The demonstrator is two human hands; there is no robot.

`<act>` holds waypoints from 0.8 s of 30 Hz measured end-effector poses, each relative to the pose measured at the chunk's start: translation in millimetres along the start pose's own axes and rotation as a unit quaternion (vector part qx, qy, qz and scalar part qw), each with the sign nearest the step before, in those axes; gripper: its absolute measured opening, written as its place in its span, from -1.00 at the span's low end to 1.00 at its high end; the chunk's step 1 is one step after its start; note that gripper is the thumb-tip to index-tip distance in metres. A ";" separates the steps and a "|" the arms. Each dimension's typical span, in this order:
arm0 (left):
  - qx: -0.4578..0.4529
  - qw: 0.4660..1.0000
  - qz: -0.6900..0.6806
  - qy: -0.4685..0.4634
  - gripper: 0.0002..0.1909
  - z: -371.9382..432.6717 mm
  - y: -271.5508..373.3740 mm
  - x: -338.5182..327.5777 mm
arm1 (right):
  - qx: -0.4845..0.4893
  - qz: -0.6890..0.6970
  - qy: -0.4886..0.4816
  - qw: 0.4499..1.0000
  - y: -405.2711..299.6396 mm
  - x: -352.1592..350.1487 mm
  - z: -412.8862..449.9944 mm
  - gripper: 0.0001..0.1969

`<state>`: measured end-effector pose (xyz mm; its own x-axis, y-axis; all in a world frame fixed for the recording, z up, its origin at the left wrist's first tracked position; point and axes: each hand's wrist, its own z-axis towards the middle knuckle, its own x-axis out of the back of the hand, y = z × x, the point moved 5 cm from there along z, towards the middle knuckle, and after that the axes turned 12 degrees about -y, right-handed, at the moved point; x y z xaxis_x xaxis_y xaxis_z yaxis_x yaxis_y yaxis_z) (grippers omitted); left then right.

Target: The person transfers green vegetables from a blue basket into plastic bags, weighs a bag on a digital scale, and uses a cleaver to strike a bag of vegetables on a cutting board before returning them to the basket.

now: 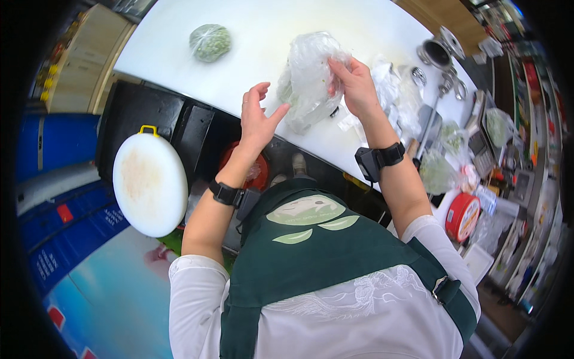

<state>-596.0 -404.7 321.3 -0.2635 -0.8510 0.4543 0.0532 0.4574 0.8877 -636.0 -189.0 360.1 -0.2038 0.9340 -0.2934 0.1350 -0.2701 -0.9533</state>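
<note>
Over the white tabletop my right hand grips a clear plastic bag, its thumb outside the film and some fingers showing through from within or behind it. Something pale green shows faintly through the bag's lower left side. My left hand is beside the bag with fingers spread and nothing in it. Farther left on the table sits a closed clear bag of chopped green vegetables.
Crumpled plastic bags, metal grinder parts, a cleaver and more bagged greens crowd the right side. A round white cutting board with a yellow handle stands at left. Below the table edge is a red bucket.
</note>
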 end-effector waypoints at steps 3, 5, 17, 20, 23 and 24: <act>-0.025 0.997 -0.047 -0.059 -0.17 17.1 -23.8 -22.5 | 0.050 0.017 0.019 0.998 -23.3 -11.2 -16.2 -0.82; 0.035 0.984 -0.129 -0.120 -0.10 13.7 -34.4 -39.3 | 0.087 0.009 0.041 0.995 -41.6 -17.1 -33.8 -0.82; 0.075 0.746 -0.482 -0.454 -0.01 -70.6 34.7 -156.8 | 0.242 0.008 0.266 0.933 -132.7 -27.1 -247.7 -0.84; 0.091 0.546 -0.602 -0.575 -0.12 -121.4 78.8 -220.7 | 0.237 -0.036 0.348 0.906 -144.6 -29.7 -342.0 -0.83; 0.146 0.484 -0.585 -0.634 -0.22 -176.6 107.3 -268.0 | 0.279 -0.048 0.418 0.863 -152.3 -55.6 -432.9 -0.84; 0.156 0.472 -0.571 -0.653 -0.23 -190.5 111.2 -283.5 | 0.299 -0.062 0.460 0.834 -148.6 -61.2 -467.0 -0.84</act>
<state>-331.8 -161.7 305.5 -0.3289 0.2026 -0.9224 -0.9329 0.0823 0.3507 -190.7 -96.7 552.9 0.6869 0.6734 -0.2735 -0.3958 0.0309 -0.9178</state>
